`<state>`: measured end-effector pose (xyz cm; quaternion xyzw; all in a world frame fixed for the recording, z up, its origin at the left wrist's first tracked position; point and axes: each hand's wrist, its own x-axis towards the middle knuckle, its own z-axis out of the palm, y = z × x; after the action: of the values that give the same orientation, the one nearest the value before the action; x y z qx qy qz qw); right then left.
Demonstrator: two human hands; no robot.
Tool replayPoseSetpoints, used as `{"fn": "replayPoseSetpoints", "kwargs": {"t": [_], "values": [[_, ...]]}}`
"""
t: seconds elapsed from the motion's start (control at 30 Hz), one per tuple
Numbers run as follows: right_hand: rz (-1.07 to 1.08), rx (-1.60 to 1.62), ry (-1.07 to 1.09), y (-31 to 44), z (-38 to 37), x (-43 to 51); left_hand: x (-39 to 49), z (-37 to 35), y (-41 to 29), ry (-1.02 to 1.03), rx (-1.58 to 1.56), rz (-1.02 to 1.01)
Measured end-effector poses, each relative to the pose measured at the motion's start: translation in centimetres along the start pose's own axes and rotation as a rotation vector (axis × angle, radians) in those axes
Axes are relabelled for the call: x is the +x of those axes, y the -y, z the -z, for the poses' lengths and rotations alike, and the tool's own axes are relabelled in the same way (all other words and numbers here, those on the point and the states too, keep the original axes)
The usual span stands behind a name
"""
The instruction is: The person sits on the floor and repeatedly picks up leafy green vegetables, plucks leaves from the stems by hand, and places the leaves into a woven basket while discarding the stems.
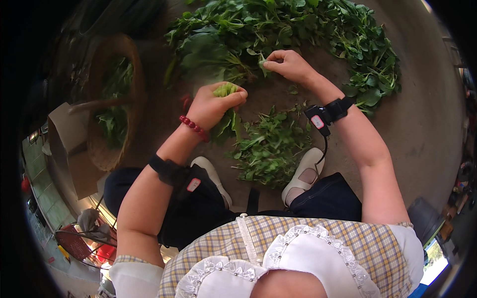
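Note:
My left hand (pixel 218 102) is closed around a bunch of leafy greens; the pale green cut stems (pixel 225 89) show above my fist and leaves hang below it. Farther off and to the right, my right hand (pixel 288 65) pinches a small green leaf (pixel 264 66) between thumb and fingertips. Just beyond both hands, a wide heap of leafy greens (pixel 290 28) curves over the brown floor. Between my shoes lies a smaller pile of loose green leaves and thin stems (pixel 272 149). Some plants with roots lie between my hands, at the heap's near edge.
At the left stands a wicker basket (pixel 108 158) with a handle, holding more greens. A cardboard box (pixel 70 134) is beside it. A dark red chair (pixel 72 242) is at the lower left, a grey bin (pixel 425 219) at the lower right. My white shoes (pixel 303 175) flank the small pile.

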<state>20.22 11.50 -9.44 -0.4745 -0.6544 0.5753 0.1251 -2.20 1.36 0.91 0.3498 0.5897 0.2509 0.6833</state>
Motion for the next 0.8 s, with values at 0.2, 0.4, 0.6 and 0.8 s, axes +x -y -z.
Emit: {"fn": "replayPoseSetpoints", "kwargs": {"t": [0.2,0.4,0.6,0.8], "values": [[0.006,0.448,0.147,3.5,-0.6,-5.1,0.2,-0.2,0.3,-0.154,0.151,-0.136],[0.104,0.574,0.249,5.2,-2.7,-7.5,0.3,-0.4,0.7,-0.1,0.128,-0.103],[0.217,0.283,0.178,6.2,-1.6,-8.1,0.2,-0.5,0.7,-0.121,0.146,-0.214],[0.751,-0.326,-0.191,7.5,-0.1,-7.8,0.0,-0.4,0.7,-0.07,0.189,-0.201]]}}
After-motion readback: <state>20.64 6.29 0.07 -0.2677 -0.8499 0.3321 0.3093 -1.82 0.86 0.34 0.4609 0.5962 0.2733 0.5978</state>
